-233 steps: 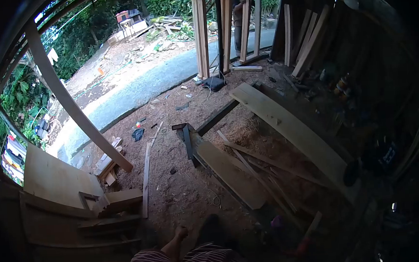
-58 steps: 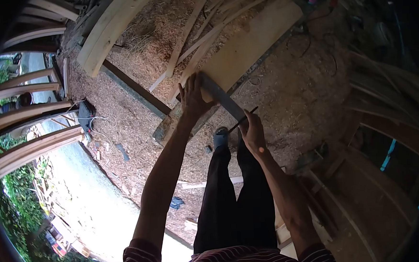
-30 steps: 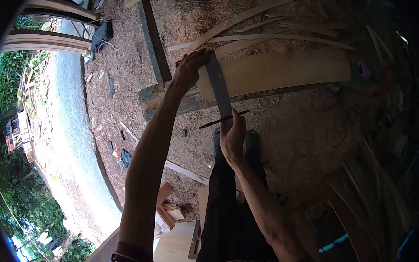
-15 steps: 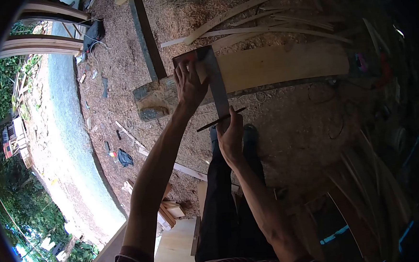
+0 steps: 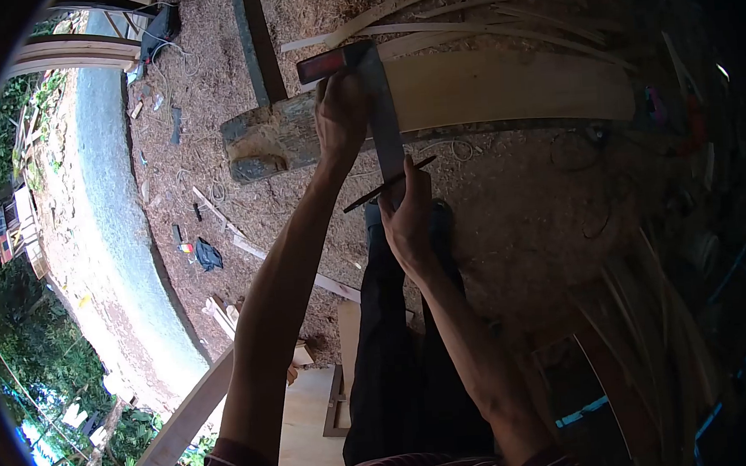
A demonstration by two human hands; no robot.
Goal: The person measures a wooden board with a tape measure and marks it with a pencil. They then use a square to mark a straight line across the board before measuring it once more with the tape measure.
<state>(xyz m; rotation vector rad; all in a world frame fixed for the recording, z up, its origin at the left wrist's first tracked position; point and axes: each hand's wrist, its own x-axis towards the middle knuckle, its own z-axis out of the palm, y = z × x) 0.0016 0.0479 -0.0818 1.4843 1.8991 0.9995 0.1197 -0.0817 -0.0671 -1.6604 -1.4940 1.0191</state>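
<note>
A try square with a wide metal blade (image 5: 389, 134) and a dark stock with a red face (image 5: 322, 65) is held across the end of a pale wooden board (image 5: 501, 88). My left hand (image 5: 342, 119) is closed at the corner of the square, just below the stock, its fingertips partly hidden. My right hand (image 5: 408, 222) pinches the blade's near end. A dark pencil (image 5: 364, 200) sticks out crosswise from the same right hand. Under the pale board lies a rough, weathered timber (image 5: 294, 122), its left end bare.
Long thin wood strips (image 5: 463, 27) lie beyond the board. A dark beam (image 5: 257, 48) meets the timber. Wood shavings cover the ground. A black bag-like item (image 5: 208, 255) lies at left, near a pale path (image 5: 117, 163). More curved strips (image 5: 644, 327) stand at lower right.
My left hand has gone from fingers spread over the stock to closed at its corner. The stock has turned, showing its red face. The whole view has shifted slightly.
</note>
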